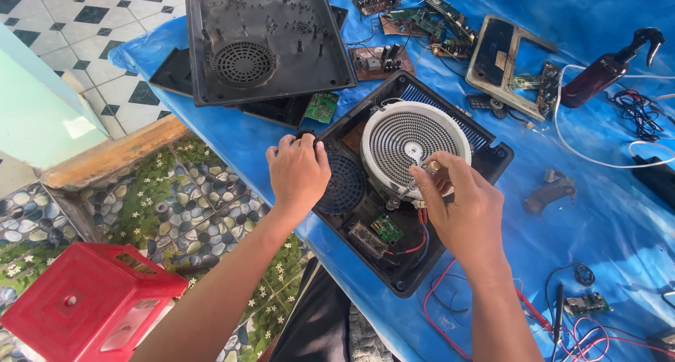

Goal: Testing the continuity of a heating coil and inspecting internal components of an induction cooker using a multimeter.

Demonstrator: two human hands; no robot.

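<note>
A blue-sheeted table (232, 144) carries an opened cooker (394, 256) (coil exposed), circuit boards (383, 60), wires (590, 158).

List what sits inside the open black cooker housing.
Inside the housing: a round white heating coil, a fan grille, a small green board, red wires. The hands and coil cover the rest.

Opened black cooker base (485, 158): rectangular plastic casing, cover off, lying flat and turned diagonally on the blue-sheeted tabletop, near centre. Round white heating coil (401, 140) with dark ribbed spiral face sits in its far half, level. Black round fan grille (348, 186) at its left. Small green circuit board (387, 228) and red wires in the near corner.
</note>
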